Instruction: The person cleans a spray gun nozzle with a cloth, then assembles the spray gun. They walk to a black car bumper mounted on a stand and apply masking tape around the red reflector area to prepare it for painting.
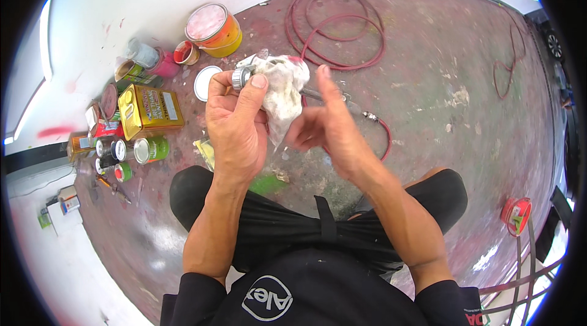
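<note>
My left hand (235,121) is closed, thumb and fingers pinching a silver ridged metal ring (240,78). A stained white rag (284,84) is bunched against this hand, with a small metal part (263,54) showing above it. The rag hides whatever lies beneath, so I cannot tell whether the metal parts join. My right hand (324,118) is just right of the rag, thumb raised, its fingers blurred by motion. Behind it runs a grey metallic piece (330,95), partly hidden, towards a hose coupling (370,116).
A red hose (382,32) lies coiled on the stained floor (452,106). On the left stand an orange-yellow bucket (223,41), a gold rectangular can (153,111), a green tin (153,150) and a white round lid (206,83). A red container (516,214) is at far right.
</note>
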`<state>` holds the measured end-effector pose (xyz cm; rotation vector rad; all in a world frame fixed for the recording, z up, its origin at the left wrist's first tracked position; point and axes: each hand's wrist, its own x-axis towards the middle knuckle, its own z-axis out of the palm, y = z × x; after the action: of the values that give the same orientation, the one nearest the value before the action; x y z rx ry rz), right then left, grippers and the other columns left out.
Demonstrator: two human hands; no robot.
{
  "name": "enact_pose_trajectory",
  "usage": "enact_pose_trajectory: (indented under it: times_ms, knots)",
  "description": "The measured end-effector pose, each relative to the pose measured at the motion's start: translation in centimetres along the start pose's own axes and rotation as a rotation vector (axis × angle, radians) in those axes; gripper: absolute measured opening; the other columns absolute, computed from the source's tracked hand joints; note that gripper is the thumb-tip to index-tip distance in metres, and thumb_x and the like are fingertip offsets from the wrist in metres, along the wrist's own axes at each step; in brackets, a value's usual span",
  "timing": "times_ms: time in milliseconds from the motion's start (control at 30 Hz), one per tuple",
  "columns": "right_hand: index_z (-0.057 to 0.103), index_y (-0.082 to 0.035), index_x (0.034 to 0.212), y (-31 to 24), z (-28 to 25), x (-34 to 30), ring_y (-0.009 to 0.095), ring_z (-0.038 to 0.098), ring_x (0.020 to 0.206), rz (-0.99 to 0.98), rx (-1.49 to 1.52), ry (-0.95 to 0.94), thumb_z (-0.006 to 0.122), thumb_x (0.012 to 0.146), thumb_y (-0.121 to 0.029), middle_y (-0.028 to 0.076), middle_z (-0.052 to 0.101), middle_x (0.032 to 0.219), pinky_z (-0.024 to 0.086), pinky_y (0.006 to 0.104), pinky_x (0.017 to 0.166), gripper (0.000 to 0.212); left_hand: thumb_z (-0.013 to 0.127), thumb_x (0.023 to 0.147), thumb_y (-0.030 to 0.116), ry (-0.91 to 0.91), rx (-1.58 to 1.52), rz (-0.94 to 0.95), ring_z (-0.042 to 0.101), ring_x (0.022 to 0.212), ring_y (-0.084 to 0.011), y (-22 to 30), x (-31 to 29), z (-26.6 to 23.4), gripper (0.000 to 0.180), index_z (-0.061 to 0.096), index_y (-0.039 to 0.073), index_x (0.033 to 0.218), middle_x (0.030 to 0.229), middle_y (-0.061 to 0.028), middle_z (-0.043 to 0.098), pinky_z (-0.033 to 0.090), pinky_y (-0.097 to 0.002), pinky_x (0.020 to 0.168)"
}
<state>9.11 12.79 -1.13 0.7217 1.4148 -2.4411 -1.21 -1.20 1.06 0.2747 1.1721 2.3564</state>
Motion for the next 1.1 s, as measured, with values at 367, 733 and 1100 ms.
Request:
enact_pose_trajectory:
  times_ms: [367, 733, 1100]
  knots:
    - [0.068, -0.004, 0.128, -1.2, 0.8, 0.0, 0.013, 0.070, 0.104, -0.429, 0.240, 0.398, 0.073, 0.102, -0.030, 0.005, 0.075, 0.114, 0.055, 0.0323, 0.093, 0.037, 0.071, 0.101, 0.006, -0.124, 0.511, 0.191, 0.062, 0.090, -0.0084, -2.4, -0.5, 0.0, 0.023, 0.052, 0.005, 0.114, 0.103, -0.0020, 0.062, 0.052, -0.0263, 0.079]
    - [0.059, -0.001, 0.134, -1.2, 0.8, -0.4, 0.016, 0.070, 0.109, -0.690, 0.215, 0.413, 0.071, 0.098, -0.003, 0.009, 0.071, 0.123, 0.056, 0.0323, 0.093, 0.038, 0.076, 0.094, 0.009, -0.153, 1.161, 0.552, 0.068, 0.083, -0.0255, -2.1, -0.4, 0.1, 0.021, 0.061, 0.001, 0.108, 0.094, -0.0129, 0.067, 0.054, -0.0350, 0.075]
    - [0.065, 0.001, 0.128, -0.5, 2.3, -0.1, 0.011, 0.068, 0.105, -0.811, -0.101, 0.350, 0.066, 0.100, -0.001, 0.006, 0.073, 0.118, 0.055, 0.0285, 0.091, 0.028, 0.084, 0.085, 0.010, -0.121, 1.193, 0.382, 0.067, 0.077, -0.0248, -1.7, -0.3, -0.1, 0.041, 0.055, 0.003, 0.114, 0.093, -0.0109, 0.066, 0.054, -0.0374, 0.070]
